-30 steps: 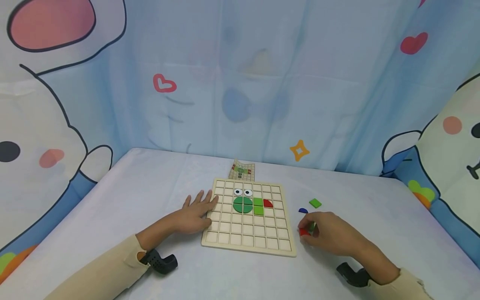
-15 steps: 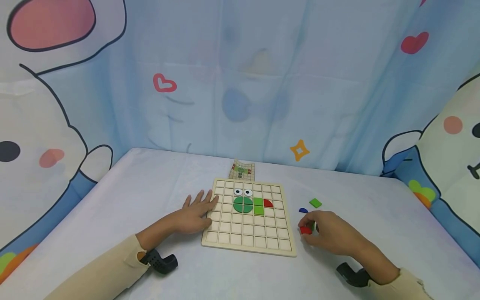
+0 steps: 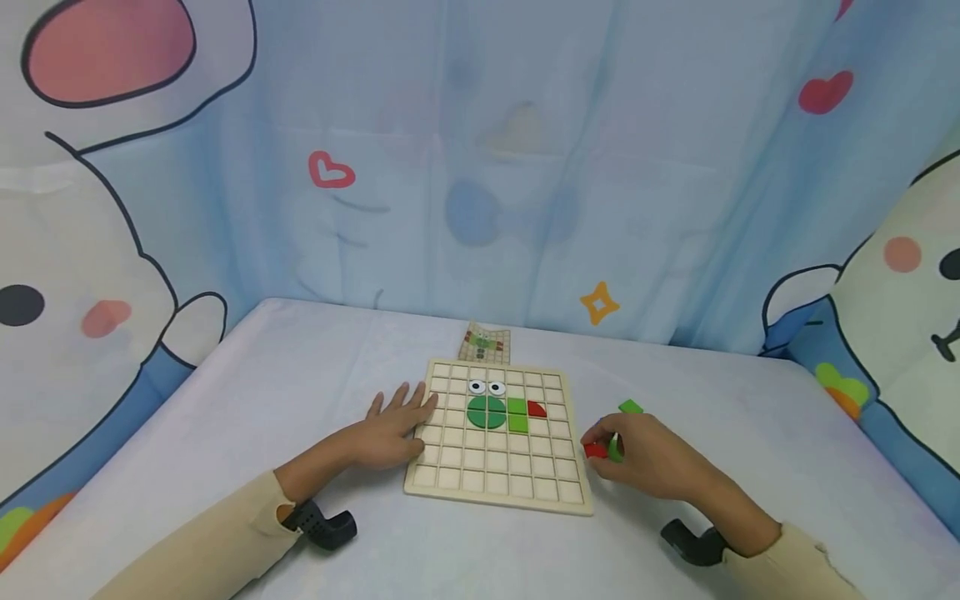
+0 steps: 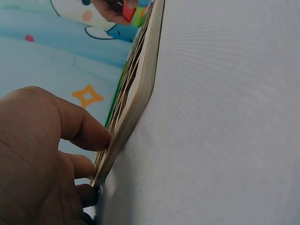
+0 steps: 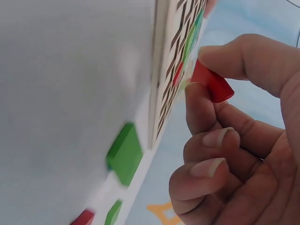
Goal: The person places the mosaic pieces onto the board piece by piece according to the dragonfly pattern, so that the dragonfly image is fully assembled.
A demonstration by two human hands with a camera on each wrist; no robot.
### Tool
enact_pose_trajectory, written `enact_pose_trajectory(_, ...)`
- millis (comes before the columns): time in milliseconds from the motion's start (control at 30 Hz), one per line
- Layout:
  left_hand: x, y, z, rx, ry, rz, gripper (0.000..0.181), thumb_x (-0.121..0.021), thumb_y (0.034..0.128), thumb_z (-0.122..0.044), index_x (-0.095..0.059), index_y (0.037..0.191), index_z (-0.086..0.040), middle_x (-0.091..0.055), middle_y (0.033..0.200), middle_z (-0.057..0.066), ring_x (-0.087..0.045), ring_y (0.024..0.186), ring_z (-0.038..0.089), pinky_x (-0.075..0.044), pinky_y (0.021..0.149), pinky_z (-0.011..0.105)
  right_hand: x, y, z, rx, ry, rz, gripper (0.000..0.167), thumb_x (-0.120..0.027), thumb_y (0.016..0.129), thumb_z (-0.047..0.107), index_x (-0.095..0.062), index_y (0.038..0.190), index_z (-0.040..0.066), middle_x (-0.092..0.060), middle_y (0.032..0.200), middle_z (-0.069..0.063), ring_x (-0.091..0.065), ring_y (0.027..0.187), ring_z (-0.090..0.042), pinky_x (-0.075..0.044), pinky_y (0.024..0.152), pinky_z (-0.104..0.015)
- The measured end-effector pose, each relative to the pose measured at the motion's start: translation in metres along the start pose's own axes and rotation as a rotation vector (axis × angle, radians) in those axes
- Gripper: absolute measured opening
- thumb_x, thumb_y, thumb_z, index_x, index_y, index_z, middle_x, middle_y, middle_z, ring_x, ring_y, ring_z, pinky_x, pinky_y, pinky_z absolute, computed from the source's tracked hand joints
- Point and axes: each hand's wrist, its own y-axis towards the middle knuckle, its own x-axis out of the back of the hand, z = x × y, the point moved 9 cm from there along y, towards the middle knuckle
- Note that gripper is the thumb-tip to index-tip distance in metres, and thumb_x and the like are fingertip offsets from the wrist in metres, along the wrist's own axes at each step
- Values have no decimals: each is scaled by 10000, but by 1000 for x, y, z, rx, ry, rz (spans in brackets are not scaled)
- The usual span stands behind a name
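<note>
My right hand (image 3: 651,457) pinches a red piece (image 3: 596,450) between thumb and index finger, just off the board's right edge; the right wrist view shows this red piece (image 5: 213,83) raised off the table. My left hand (image 3: 388,433) rests spread on the left edge of the wooden grid board (image 3: 495,482), its thumb and fingertips touching the rim (image 4: 140,101). On the board lie two eye pieces (image 3: 487,387), a dark green circle of quarter pieces (image 3: 477,417), light green squares (image 3: 517,423) and a red quarter piece (image 3: 536,409).
A small patterned card (image 3: 483,345) lies behind the board. Loose green pieces (image 3: 630,407) (image 5: 126,154) lie right of the board, with another red piece (image 5: 83,218) nearby. A printed curtain (image 3: 525,167) hangs behind the table.
My right hand has shifted left toward the board with the red piece lifted in its fingers, and now covers the blue piece. My left hand stays in place on the board's edge.
</note>
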Motion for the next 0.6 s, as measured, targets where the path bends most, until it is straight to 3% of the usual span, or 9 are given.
enact_pose_trajectory(167,1,-2,-1,4,-15,-4,677,-412,950,-203,-191,1576,-72,-26,1658,155,76,1537,351,80,1199,593,-1,18,20,82,11,-3,185,-767,828,177,-740,999,112,-624,788,107,-471,607,-49,-425,514,-208)
enact_pose_trajectory(600,2,0,-2,-5,-13,-6,681,-416,956,-221,-180,1578,-76,-17,1658,151,87,1536,348,86,1200,588,-16,62,37,106,-6,55,214,-782,824,143,-779,1027,75,-737,894,58,-565,744,-88,-448,589,-222)
